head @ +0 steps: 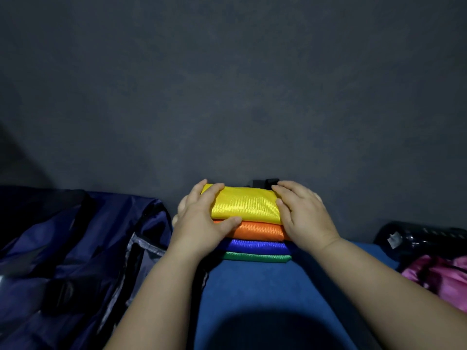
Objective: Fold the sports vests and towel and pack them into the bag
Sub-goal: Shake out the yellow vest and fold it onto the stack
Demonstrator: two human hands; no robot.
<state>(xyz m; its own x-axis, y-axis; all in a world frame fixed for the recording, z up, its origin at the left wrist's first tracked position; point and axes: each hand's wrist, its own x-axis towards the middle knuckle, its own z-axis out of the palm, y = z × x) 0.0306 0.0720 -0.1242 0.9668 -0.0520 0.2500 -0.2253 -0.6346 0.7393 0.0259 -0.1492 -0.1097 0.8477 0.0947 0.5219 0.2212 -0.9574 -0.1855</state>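
Several folded sports vests lie stacked on a blue surface [252,299]: a yellow vest [246,204] on top, then an orange vest [260,231], a blue vest [255,246] and a green vest [255,257]. My left hand [202,221] grips the left end of the yellow vest, fingers over its top and thumb at its front edge. My right hand [302,213] rests on the right end of the stack with fairly straight fingers. The open navy bag [75,248] lies just left of the stack. Something pale shows behind both hands; I cannot tell what it is.
A small black item [265,183] peeks out behind the stack. At the right edge lie a shiny black object [424,238] and a crumpled pink cloth [442,276]. A dark grey wall [227,97] rises right behind the stack.
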